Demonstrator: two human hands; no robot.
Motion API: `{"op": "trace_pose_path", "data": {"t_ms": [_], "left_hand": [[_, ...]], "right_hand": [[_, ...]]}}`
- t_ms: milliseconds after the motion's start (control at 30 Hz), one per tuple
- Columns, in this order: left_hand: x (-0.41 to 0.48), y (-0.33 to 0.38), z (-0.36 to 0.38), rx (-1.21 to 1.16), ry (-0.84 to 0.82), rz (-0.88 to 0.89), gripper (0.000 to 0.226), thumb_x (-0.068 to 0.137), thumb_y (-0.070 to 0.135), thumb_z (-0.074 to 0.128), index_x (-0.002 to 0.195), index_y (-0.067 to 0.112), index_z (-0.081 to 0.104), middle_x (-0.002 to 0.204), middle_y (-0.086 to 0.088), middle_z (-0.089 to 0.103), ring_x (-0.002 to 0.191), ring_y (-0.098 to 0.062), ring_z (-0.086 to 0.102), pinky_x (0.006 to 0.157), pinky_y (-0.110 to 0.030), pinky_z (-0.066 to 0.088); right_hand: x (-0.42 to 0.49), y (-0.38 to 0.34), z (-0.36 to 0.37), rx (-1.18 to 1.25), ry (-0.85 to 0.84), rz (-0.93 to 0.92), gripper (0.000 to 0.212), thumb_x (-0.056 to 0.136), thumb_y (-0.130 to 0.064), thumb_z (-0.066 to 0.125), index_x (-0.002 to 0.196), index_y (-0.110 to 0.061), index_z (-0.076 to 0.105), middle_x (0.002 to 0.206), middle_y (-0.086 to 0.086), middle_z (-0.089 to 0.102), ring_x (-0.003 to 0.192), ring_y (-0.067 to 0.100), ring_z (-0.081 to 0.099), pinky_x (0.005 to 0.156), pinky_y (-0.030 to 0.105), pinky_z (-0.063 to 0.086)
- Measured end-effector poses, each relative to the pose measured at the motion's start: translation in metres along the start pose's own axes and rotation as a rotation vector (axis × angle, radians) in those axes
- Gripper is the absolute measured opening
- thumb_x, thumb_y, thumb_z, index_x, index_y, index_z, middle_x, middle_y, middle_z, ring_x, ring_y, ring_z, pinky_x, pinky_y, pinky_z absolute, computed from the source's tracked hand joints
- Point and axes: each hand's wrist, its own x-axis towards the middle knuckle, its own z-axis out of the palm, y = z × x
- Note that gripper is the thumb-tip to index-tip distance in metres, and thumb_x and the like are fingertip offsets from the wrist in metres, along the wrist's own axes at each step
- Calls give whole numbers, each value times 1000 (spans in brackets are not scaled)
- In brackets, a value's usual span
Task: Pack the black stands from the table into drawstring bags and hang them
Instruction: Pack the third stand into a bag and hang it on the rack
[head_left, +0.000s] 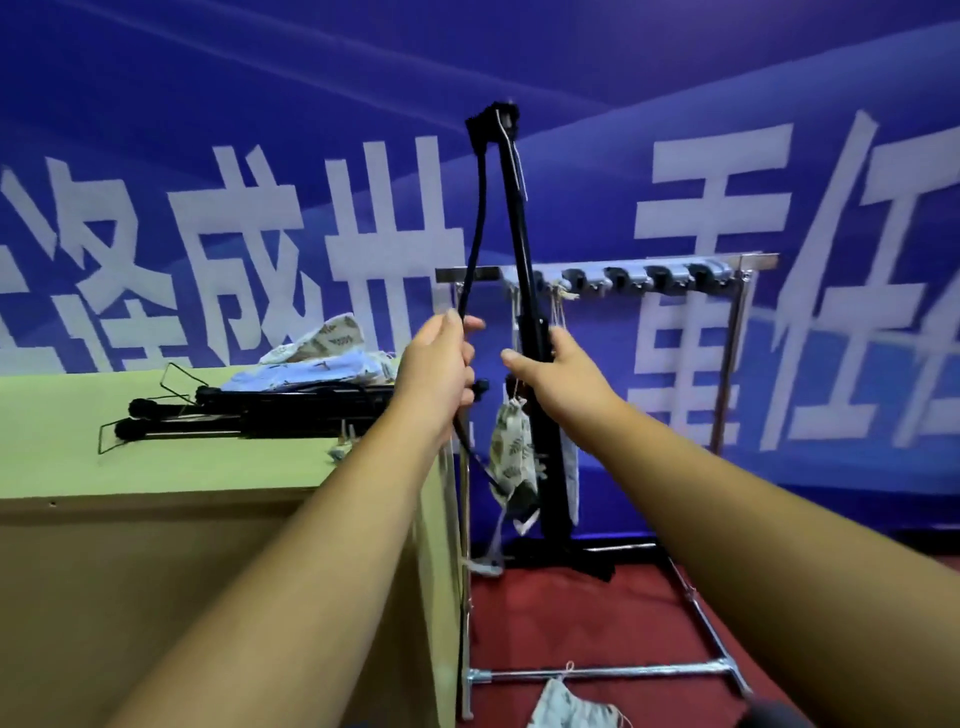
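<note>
The black stand (521, 228) is up in the air in front of the person, its long axis close to vertical, head end high against the blue banner and foot end low, near the floor, leaning slightly rightward as it goes down; the right hand (550, 374) is wrapped round its shaft about midway, fingers curled behind and thumb in front; the left hand (441, 364), just left of it, grips a thin black limb (474, 249) that runs from the stand's head down through the fist and on toward the foot, bowed away from the shaft; both hands are about level, the right one carrying the shaft itself. A leaf-print drawstring bag (511, 452) hangs just below the right hand, between limb and shaft, touching or nearly touching the stand; whether its cord hangs from the hand or from the rack (727, 364) behind I cannot tell, and its mouth is not visible. To bag the stand, I judge the limb must fold in against the shaft so one slim end can enter a bag's mouth. Room is open above and to the right; to the left the tabletop (78, 467) edge sits close under the left forearm, bearing more black stands (260, 410) and spare bags (322, 353); the rack's hooked rail stands just behind, and another bag (566, 706) lies on the floor near its base.
</note>
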Motion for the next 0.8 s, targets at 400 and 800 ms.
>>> {"op": "trace_pose_path", "data": {"t_ms": [400,800], "left_hand": [[-63,-137,18,520,-65,80,33,109,38,46,89,16,59,72,-2,56,65,-17,46,66,-37,37],[-83,-256,14,649,-246,-89,32,107,42,43,86,20,50,74,-6,52,66,-19,44,65,-39,38]], "right_hand": [[-48,139,-2,11,-74,211,20,98,-34,74,115,-23,69,88,-4,75,70,7,65,69,31,53],[-75,268,9,0,-48,365,20,91,-36,77,97,-30,59,87,-10,65,81,12,62,85,43,55]]}}
